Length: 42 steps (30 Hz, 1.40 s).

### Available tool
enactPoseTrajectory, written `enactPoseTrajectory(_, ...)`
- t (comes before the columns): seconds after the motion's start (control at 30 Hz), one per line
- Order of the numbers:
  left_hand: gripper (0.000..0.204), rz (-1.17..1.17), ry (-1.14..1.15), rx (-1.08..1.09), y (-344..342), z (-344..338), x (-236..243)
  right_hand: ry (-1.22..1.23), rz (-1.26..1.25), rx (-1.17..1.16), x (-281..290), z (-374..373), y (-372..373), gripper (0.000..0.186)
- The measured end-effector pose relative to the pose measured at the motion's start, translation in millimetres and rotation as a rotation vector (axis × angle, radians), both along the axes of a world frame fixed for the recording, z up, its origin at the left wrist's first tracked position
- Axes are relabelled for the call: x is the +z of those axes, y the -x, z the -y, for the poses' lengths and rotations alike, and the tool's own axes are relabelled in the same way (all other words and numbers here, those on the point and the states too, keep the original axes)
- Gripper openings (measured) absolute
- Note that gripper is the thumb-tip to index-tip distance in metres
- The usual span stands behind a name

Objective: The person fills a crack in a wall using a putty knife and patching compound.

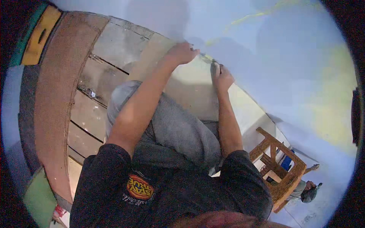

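My left hand (182, 54) is out in front of me at the lower edge of the pale blue wall (243, 49). Its fingers are curled, and whatever they may grip is too small to make out. A short way to the right, my right hand (224, 78) is closed too, thumb and fingers pointing at the same edge. Something greyish shows at its fingertips, but its kind is unclear. Between the hands, a small yellow-green patch (206, 57) marks the wall's edge. Below them lies a pale beige sheet (190, 79), partly covered by my bent knee in grey trousers.
A brown wooden stool (283, 171) stands at the right; behind it is another person with a dark cap (311, 192). Grey floor boards (93, 114) with dark gaps and a long brown cardboard strip (57, 102) lie to the left. Yellow streaks mark the wall.
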<state>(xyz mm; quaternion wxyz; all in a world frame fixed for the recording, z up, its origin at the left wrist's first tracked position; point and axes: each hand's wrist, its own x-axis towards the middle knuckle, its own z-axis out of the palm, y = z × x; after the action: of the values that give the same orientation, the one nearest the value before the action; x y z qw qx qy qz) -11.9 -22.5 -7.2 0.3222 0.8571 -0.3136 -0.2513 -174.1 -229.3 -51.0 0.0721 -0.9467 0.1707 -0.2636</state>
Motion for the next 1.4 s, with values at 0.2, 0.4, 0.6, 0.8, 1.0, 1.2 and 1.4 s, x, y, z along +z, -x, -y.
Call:
enactPoseTrajectory(0.2,0.054,-0.052,-0.105,-0.016,3.5,2.1,14.9,-0.039,-0.077,-0.050,8.9,-6.6,2.9,0.037)
enactPoseTrajectory(0.4,0.063,0.163,0.027,-0.117,10.4,1.3,11.7,0.012,-0.136,-0.060,-6.5,3.1,7.6,0.039)
enactPoseTrajectory(0.6,0.058,0.201,0.053,-0.057,1.1,-2.4,-5.8,-0.017,-0.099,-0.039,10.3,-9.7,-0.2,0.032)
enactPoseTrajectory(0.8,0.061,-0.106,0.000,0.038,13.7,10.3,28.0,0.037,-0.040,-0.038,8.7,3.9,12.7,0.028)
enactPoseTrajectory(1.0,0.059,0.211,0.155,0.089,4.5,-0.7,-16.5,-0.022,-0.024,0.202,31.0,-18.2,3.1,0.030)
enactPoseTrajectory(1.2,0.059,-0.139,0.076,0.020,7.9,4.1,15.4,-0.226,-0.144,0.171,42.4,-30.1,12.2,0.039)
enactPoseTrajectory(1.4,0.058,-0.102,0.066,-0.035,1.2,6.2,8.3,-0.678,-0.124,-0.019,52.4,-31.4,20.7,0.045)
